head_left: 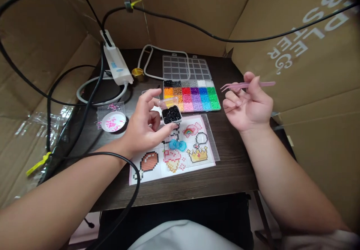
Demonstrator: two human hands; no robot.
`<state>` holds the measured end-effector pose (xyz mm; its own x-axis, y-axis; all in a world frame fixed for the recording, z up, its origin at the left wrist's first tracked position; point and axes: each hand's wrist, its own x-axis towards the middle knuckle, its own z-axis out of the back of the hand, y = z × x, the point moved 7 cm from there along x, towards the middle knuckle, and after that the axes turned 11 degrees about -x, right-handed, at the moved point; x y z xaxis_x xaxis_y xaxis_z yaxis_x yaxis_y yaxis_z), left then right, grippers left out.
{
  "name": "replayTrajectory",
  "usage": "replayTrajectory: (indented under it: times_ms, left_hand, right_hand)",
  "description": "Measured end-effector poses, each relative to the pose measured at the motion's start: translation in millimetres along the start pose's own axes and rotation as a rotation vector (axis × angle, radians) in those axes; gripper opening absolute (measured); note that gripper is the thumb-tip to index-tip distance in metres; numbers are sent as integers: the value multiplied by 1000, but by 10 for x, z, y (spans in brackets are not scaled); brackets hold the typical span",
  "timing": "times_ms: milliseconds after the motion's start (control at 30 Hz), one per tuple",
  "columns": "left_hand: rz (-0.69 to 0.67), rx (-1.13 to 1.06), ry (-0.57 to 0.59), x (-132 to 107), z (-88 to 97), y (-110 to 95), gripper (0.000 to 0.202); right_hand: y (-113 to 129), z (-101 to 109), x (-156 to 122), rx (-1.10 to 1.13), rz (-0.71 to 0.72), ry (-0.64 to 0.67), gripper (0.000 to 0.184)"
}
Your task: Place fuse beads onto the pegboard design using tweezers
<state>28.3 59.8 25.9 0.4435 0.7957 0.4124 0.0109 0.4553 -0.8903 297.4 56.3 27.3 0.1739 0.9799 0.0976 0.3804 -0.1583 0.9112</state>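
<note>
My left hand (149, 124) holds a small clear box (170, 102) with its lid up, filled with black beads (171, 114). It hovers over a pattern sheet (156, 145) printed with pixel pictures, among them a balloon-like shape and a crown. On the sheet lies a blue bow (177, 145) made of beads. My right hand (249, 105), palm turned up, pinches pink tweezers (266, 84) between thumb and fingers; their bent tips point left. Between the hands and farther back sits an open bead case (192, 110) with beads sorted by colour. The box hides part of the sheet.
A white dish (125, 117) of pink beads stands at left on a mesh board (101, 112). Behind it are a power strip (116, 64) and a yellow cup (137, 74). Black cables (174, 22) cross overhead and over my left arm. Cardboard walls (185, 8) enclose the table.
</note>
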Motion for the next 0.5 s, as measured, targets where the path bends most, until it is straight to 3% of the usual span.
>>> replayTrajectory:
  times_ms: [333, 500]
  left_hand:
    - [17, -7, -13, -1, 2, -5, 81]
    - [14, -60, -28, -6, 16, 12, 81]
  right_hand:
    - [38, 72, -8, -95, 14, -112, 11]
    - [81, 35, -42, -111, 133, -46, 17]
